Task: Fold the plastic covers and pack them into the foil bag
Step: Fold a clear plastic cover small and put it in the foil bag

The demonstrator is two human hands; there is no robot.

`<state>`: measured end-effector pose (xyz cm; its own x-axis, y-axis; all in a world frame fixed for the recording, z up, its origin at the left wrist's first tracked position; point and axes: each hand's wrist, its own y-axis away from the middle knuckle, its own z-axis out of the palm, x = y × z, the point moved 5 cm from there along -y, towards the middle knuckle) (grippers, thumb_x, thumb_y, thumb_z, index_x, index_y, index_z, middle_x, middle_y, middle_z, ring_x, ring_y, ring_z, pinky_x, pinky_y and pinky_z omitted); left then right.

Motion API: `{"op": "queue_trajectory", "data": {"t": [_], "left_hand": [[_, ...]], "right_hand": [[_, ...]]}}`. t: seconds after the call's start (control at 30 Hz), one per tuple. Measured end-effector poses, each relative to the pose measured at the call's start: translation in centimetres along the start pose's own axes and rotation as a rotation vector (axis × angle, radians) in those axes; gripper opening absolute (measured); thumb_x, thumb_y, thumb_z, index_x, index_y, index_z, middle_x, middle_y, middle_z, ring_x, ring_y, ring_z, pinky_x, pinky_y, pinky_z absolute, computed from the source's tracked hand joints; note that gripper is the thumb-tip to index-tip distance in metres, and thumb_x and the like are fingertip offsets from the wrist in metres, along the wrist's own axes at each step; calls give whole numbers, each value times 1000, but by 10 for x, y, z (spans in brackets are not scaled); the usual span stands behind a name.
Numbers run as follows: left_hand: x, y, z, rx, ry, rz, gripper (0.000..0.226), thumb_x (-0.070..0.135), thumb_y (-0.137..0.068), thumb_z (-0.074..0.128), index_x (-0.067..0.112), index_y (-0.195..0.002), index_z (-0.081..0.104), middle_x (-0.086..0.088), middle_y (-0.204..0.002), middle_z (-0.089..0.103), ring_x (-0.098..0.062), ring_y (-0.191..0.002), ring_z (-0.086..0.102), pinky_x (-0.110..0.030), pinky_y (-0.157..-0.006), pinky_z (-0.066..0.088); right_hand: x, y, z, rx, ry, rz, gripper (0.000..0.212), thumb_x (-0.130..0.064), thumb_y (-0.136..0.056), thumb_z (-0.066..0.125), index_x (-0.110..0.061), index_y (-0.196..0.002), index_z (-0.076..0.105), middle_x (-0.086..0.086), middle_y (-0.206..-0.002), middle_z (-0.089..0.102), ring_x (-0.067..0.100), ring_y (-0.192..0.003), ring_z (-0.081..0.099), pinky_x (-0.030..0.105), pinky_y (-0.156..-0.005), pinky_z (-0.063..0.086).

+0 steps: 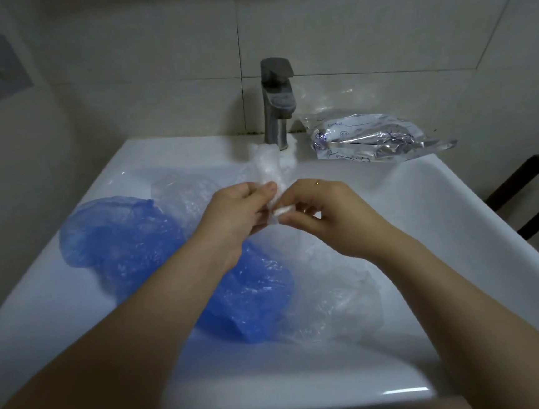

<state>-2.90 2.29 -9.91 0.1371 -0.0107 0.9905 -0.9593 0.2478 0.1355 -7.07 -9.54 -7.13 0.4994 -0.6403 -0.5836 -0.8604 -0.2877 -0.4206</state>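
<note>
Clear crinkly plastic is what both hands are busy with: the left hand and right hand each pinch the same narrow clear plastic cover between thumb and fingertips, held up over the white sink just in front of the steel faucet. Below the arms, two blue covers and more clear covers pile in the basin. The silver foil bag lies on the back right ledge, beside the faucet.
</note>
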Motion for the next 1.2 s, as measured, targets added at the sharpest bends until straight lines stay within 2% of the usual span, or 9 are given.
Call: {"op": "queue_trajectory", "data": {"t": [0.2, 0.33, 0.43, 0.53, 0.6, 0.73, 0.87, 1.0, 1.2], "left_hand": [[4, 6, 10, -24, -10, 49, 17, 15, -96, 49, 6, -95, 64, -15, -96, 63, -21, -87, 62, -15, -71, 53], [8, 9, 14, -75, -4, 99, 18, 13, -94, 51, 9, -82, 63, -5, -74, 66, -12, -72, 65, -19, -75, 54], [10, 11, 16, -117, -91, 128, 16, 12, -89, 59, 11, -73, 59, -2, -71, 65, -11, -74, 65, -21, -78, 54], [10, 11, 17, -113, -89, 139, 16, 8, -87, 60, 12, -72, 59, -2, -69, 65, -14, -72, 63, -24, -79, 54], [11, 11, 17, -113, -174, 178, 14, 8, -86, 63, 12, -73, 60, -6, -70, 63, -16, -69, 57, -26, -77, 53], [8, 12, 20, -126, -339, 216, 17, 21, -77, 74, 8, -76, 64, -13, -64, 61, -19, -64, 47, -31, -67, 40], [6, 8, 15, -78, -331, 187, 7, 16, -77, 72, 13, -74, 66, -12, -67, 68, -18, -63, 65, -32, -73, 54], [9, 6, 8, -41, -177, 113, 10, 1, -83, 66, 11, -84, 65, -13, -70, 69, -16, -58, 68, -18, -61, 56], [1, 4, 2, -9, -22, -22, 16, 0, -91, 51, 10, -90, 64, -7, -76, 68, -12, -61, 67, -14, -53, 53]], "right_hand": [[14, 1, -5, 192, -235, 320, 11, -20, -83, 69, -20, -75, 61, -9, -64, 55, 6, -50, 46, 20, -51, 39], [22, 5, -11, 270, -294, 428, 17, -18, -80, 71, -15, -71, 57, -7, -62, 49, 1, -45, 37, 13, -42, 31], [28, 6, -9, 247, -422, 500, 15, -13, -80, 70, -16, -79, 55, -2, -72, 53, 7, -59, 46, 14, -50, 36], [33, 6, -5, 130, -786, 589, 16, -12, -83, 64, -10, -98, 58, 4, -88, 60, 18, -79, 57, 28, -74, 45], [33, 7, -5, 80, -1032, 621, 16, -24, -81, 60, -12, -91, 62, 0, -79, 64, 16, -75, 56, 28, -74, 42], [35, 8, -8, 84, -790, 569, 5, -11, -84, 63, -15, -83, 65, -2, -71, 60, 12, -68, 44, 23, -61, 32], [24, 4, -11, 226, -610, 433, 18, 1, -78, 68, -17, -80, 64, -5, -65, 57, 5, -55, 45, 16, -51, 34], [16, 1, -8, 256, -298, 248, 25, -9, -76, 75, -27, -79, 58, -9, -72, 62, 6, -63, 54, 20, -61, 44], [8, 1, 1, 97, -65, 20, 33, -15, -70, 81, -17, -96, 61, -6, -96, 53, 8, -83, 56, 18, -75, 50]]}}
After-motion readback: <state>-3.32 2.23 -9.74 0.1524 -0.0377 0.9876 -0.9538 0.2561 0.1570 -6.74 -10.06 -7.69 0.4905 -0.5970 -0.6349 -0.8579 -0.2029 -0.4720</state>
